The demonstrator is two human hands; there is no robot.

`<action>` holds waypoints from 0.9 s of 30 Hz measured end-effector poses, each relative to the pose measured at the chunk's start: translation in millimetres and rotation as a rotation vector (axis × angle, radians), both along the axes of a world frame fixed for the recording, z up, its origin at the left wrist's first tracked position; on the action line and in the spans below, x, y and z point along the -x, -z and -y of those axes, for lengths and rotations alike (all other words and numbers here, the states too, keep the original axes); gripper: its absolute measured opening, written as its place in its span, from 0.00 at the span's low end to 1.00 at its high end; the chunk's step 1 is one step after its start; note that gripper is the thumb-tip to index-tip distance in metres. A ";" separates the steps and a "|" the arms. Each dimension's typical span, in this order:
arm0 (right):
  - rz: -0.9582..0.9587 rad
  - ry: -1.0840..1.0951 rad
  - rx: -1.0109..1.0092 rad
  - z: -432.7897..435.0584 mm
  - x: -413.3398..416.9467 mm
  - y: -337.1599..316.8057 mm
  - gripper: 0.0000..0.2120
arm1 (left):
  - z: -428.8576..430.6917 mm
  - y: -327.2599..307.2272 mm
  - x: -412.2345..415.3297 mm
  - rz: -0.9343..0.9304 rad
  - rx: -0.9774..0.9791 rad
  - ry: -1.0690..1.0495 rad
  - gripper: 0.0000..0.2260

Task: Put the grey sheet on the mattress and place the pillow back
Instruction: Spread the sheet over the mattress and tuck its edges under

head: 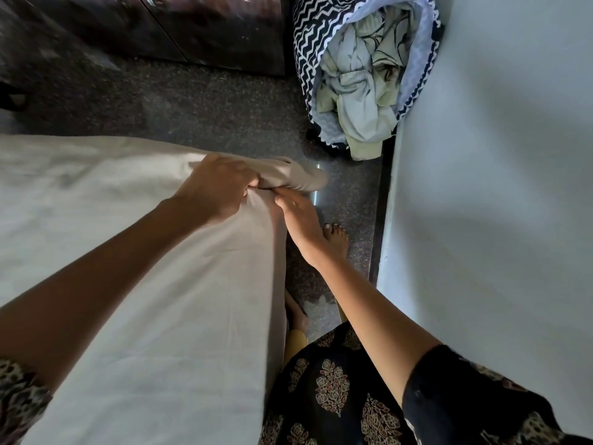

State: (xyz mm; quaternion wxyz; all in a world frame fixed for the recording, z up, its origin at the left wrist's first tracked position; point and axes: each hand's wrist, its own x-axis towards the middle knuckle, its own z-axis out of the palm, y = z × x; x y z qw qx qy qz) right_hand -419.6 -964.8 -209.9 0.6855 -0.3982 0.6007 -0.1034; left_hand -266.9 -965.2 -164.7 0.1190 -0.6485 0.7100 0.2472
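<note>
Grey sheet [144, 284] lies spread over the mattress at the left of the head view, pale, matte and lightly creased, its corner bunched at the bed's edge. It looks light, soft and limp, best taken by that gathered corner. The left hand [218, 184] grips the bunch with curled fingers; the right hand [298, 220] touches the fold with straight fingers

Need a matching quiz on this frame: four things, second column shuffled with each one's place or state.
1 left hand
2 right hand
3 pile of clothes
4 bare foot

A on the floor by the right wrist
B grips the bunched corner of the grey sheet
C wrapped in the zigzag cloth
D touches the sheet's edge with straight fingers

Pairs: 1-B, 2-D, 3-C, 4-A
</note>
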 end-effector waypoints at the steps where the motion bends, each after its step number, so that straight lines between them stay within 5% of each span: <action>1: 0.017 0.015 0.024 -0.9 3.6 -3.5 0.14 | -1.9 -1.9 -1.2 -0.020 -0.005 -0.026 0.13; 6: 0.097 -0.079 0.041 1.9 2.2 -18.5 0.14 | -8.9 -13.3 -9.0 -0.135 -0.063 -0.153 0.11; 14: -0.151 -0.334 -0.088 19.4 -17.4 4.8 0.13 | -6.3 -13.8 -6.5 -0.186 -0.157 -0.257 0.12; 20: -0.211 -0.408 -0.173 28.5 -15.8 10.4 0.25 | -4.5 -14.2 -1.3 -0.160 -0.192 -0.284 0.12; 27: -0.214 -0.632 -0.193 32.6 -18.4 -2.7 0.26 | -4.5 -20.0 3.1 -0.138 -0.204 -0.292 0.12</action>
